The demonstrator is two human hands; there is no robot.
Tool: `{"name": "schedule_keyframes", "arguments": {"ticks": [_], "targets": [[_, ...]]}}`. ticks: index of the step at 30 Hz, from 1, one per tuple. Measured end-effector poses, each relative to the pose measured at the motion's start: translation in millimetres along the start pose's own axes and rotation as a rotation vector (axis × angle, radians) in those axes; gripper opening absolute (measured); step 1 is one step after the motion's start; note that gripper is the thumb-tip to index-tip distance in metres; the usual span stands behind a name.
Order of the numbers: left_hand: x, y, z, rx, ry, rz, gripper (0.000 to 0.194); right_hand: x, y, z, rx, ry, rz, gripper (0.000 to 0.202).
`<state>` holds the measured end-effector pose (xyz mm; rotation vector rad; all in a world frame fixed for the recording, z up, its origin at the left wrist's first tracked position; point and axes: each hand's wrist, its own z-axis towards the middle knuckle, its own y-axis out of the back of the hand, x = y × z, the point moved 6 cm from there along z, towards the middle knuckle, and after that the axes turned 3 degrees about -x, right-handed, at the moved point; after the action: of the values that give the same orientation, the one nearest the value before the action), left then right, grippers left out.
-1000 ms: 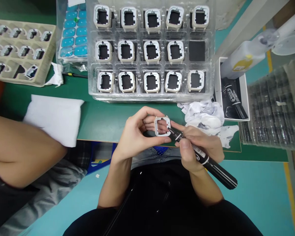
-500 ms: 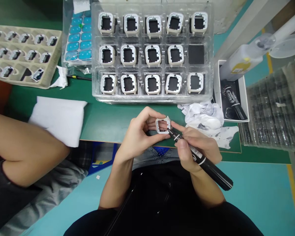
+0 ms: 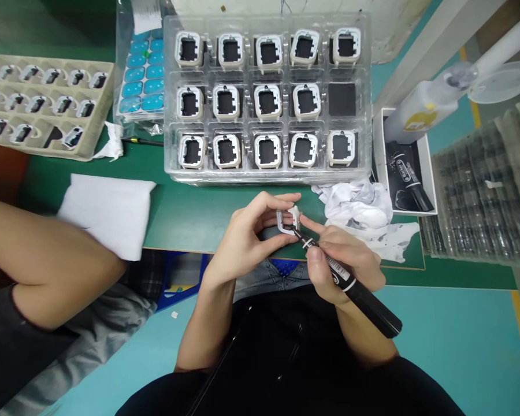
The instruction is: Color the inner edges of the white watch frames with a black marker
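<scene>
A small white square frame (image 3: 280,222) is held between the thumb and fingers of my left hand (image 3: 247,237), near the front edge of the green table (image 3: 186,222). My right hand (image 3: 344,260) grips a black marker (image 3: 372,306), its tip at the frame's lower inner edge. My right index finger reaches to the frame's right side. Beyond my hands, a clear plastic tray (image 3: 266,176) holds several similar white frames in rows; one pocket (image 3: 342,99) in the middle row, far right, shows only its dark bottom.
Right of my hands lies a crumpled white cloth (image 3: 357,202); behind it stands a white box (image 3: 433,190) with a bottle (image 3: 420,112) and another marker (image 3: 411,179). At left are a folded cloth (image 3: 108,211), a beige tray (image 3: 65,151) and a person's arm (image 3: 52,254).
The small frame has turned and tilted in my left hand. My right hand and the marker have shifted slightly left. The view has moved a little, so the trays appear lower.
</scene>
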<state>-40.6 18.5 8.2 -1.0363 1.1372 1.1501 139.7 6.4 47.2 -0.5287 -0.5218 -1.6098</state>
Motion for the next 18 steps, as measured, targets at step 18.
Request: {"name": "schedule_keyframes", "arguments": {"ticks": [18], "targets": [[-1.0, 0.8, 0.4, -0.050, -0.027, -0.147, 0.050, -16.7, 18.9, -29.1, -0.105, -0.203, -0.056, 0.007]]}}
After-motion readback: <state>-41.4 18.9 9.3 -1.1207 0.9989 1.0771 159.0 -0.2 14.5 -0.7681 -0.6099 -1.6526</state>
